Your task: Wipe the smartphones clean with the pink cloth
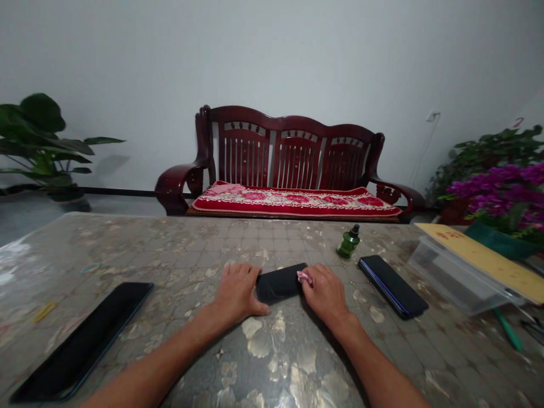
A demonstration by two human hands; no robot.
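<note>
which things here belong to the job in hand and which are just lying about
In use, it seems:
black phone, steadied by the left hand
pink cloth in the right hand
perhaps the green spray bottle, untouched

Lying about, apparently:
black tablet
purple-edged phone
clear plastic box

The flowery table has a big black screen, a green bottle, a blue-edged phone and a clear box on it.

Two hands, three black devices, one green bottle are visible.
</note>
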